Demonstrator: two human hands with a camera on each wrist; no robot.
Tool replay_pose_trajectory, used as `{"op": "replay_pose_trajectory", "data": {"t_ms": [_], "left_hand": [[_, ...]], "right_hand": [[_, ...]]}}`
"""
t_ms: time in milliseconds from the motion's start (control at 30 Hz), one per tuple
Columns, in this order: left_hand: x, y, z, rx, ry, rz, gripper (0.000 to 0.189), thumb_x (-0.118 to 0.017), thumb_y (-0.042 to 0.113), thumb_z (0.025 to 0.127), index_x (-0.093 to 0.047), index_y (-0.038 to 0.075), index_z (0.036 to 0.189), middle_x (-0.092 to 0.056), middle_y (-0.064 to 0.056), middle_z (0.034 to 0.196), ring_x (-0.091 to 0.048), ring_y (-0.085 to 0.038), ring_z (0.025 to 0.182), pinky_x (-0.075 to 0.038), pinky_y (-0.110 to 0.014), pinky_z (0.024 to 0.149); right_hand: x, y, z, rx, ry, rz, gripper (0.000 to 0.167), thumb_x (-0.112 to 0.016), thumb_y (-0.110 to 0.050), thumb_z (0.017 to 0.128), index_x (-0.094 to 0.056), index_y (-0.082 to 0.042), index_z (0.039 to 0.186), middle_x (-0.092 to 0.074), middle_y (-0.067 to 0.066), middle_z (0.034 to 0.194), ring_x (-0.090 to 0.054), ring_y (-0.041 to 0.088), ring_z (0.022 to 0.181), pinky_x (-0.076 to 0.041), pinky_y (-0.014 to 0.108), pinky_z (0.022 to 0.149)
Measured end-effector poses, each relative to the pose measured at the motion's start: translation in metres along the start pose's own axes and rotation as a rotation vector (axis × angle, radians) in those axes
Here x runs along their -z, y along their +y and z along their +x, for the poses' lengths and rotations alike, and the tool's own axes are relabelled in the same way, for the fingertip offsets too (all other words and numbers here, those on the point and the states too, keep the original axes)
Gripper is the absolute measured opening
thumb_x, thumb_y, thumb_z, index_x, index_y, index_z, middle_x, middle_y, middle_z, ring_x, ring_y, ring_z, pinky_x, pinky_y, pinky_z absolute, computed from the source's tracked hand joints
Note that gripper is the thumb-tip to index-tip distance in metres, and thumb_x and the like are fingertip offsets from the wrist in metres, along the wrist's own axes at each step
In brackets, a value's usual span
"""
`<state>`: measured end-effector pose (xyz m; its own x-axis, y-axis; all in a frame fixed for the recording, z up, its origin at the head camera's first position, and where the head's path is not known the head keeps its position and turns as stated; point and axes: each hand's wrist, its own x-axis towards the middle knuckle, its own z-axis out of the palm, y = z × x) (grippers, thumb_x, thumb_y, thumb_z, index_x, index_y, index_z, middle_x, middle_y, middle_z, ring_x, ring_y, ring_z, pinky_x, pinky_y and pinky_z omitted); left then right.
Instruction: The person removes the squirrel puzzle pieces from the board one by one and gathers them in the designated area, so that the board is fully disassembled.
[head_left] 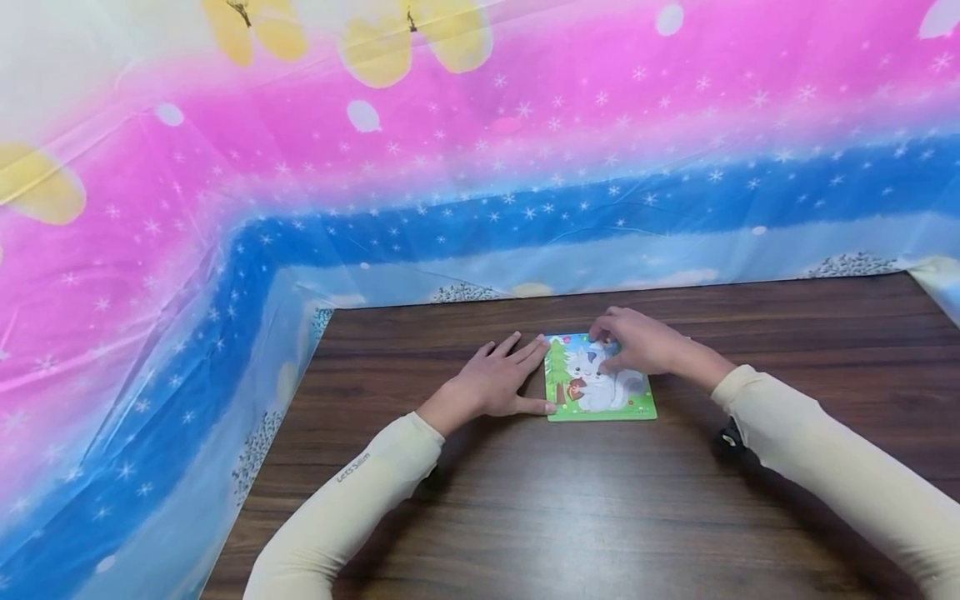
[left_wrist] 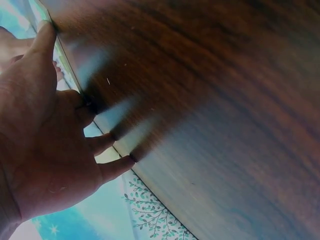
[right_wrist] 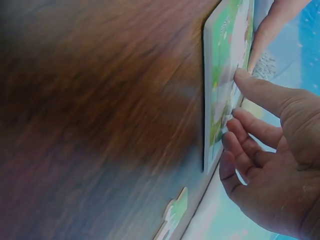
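Note:
A square picture puzzle board (head_left: 558, 367) lies flat on the table, showing a white bushy-tailed animal, a green tree and grass. My left hand (head_left: 501, 379) is spread at its left side, thumb at the lower left corner and index fingertip near the upper left corner. Over the upper right of the board is my right hand (head_left: 641, 343), its fingers bent and thumb set apart from them. In the right wrist view, the right thumb (right_wrist: 260, 90) and fingertips meet the picture face. The hand covers part of the picture.
A loose puzzle piece (right_wrist: 175, 214), green and white with a curved outline, lies on the table beyond the board in the right wrist view. The dark wood table (head_left: 480, 517) meets a pink and blue patterned cloth (head_left: 480, 200) along its back and left edges.

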<state>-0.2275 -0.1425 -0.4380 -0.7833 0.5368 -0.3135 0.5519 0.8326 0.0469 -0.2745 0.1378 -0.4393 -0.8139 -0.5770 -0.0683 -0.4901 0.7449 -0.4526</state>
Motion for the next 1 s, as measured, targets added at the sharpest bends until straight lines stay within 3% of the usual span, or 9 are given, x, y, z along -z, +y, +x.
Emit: {"op": "replay_pose_trajectory", "data": {"t_ms": [367, 533, 800, 1000], "left_hand": [[0.0010, 0.0013, 0.0000, 0.005, -0.002, -0.005, 0.102, -0.048, 0.081, 0.097, -0.006, 0.027, 0.173, -0.006, 0.006, 0.181, -0.006, -0.029, 0.169, -0.018, -0.059, 0.133], [-0.0002, 0.0009, 0.0001, 0.004, 0.005, -0.007, 0.102, -0.047, 0.082, 0.097, -0.006, 0.027, 0.173, -0.006, 0.006, 0.181, -0.007, -0.029, 0.169, -0.019, -0.059, 0.133], [-0.0005, 0.0007, 0.0007, 0.002, 0.007, -0.007, 0.102, -0.047, 0.081, 0.097, -0.005, 0.027, 0.173, -0.005, 0.006, 0.181, -0.007, -0.030, 0.168, -0.018, -0.059, 0.134], [0.0006, 0.0006, -0.0008, -0.008, 0.005, -0.021, 0.101, -0.048, 0.079, 0.098, -0.005, 0.026, 0.173, -0.005, 0.006, 0.181, -0.006, -0.030, 0.168, -0.017, -0.060, 0.133]], "right_hand": [[0.0042, -0.0029, 0.0087, -0.028, -0.063, 0.049, 0.043, -0.086, -0.020, 0.090, -0.064, -0.004, 0.124, -0.059, 0.015, 0.121, -0.060, 0.027, 0.108, -0.054, 0.048, 0.095], [0.0019, -0.0016, 0.0094, -0.021, -0.043, 0.082, 0.044, -0.087, -0.016, 0.089, -0.060, -0.004, 0.122, -0.058, 0.014, 0.120, -0.058, 0.026, 0.106, -0.053, 0.045, 0.091], [-0.0020, 0.0006, 0.0058, -0.024, -0.004, 0.096, 0.051, -0.086, -0.015, 0.090, -0.061, -0.002, 0.132, -0.061, 0.013, 0.125, -0.062, 0.028, 0.114, -0.055, 0.050, 0.101], [-0.0020, 0.0014, 0.0029, -0.007, 0.023, 0.103, 0.048, -0.086, -0.010, 0.088, -0.064, -0.004, 0.130, -0.062, 0.014, 0.125, -0.064, 0.029, 0.114, -0.056, 0.050, 0.100]]}}
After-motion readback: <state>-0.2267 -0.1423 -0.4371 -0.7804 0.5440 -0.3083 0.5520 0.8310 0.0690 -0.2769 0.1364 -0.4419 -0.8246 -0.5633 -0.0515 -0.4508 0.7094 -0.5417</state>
